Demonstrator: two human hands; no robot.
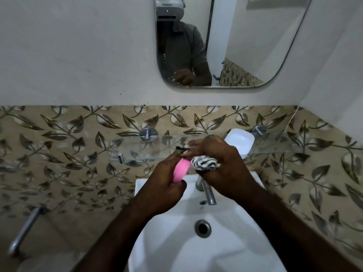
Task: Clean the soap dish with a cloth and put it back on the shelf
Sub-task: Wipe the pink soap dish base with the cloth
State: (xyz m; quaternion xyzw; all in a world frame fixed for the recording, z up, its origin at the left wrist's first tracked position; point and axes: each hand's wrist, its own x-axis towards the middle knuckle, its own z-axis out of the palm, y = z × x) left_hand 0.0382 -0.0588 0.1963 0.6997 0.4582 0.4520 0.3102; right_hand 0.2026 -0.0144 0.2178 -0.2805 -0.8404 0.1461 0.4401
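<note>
My left hand (164, 182) grips a pink soap dish (181, 170), tilted on its edge above the back of the white sink (231, 244). My right hand (222, 163) holds a bunched black-and-white striped cloth (204, 163) pressed against the dish's upper right side. Both hands meet just in front of the glass shelf (137, 148) on the leaf-patterned tiled wall. The inside of the dish is hidden by my fingers and the cloth.
A white plastic tub (239, 142) sits on the shelf's right part, just behind my right hand. A chrome tap (208, 193) stands under my hands. A mirror (245, 46) hangs above. A metal bar (25, 230) juts from the wall at lower left.
</note>
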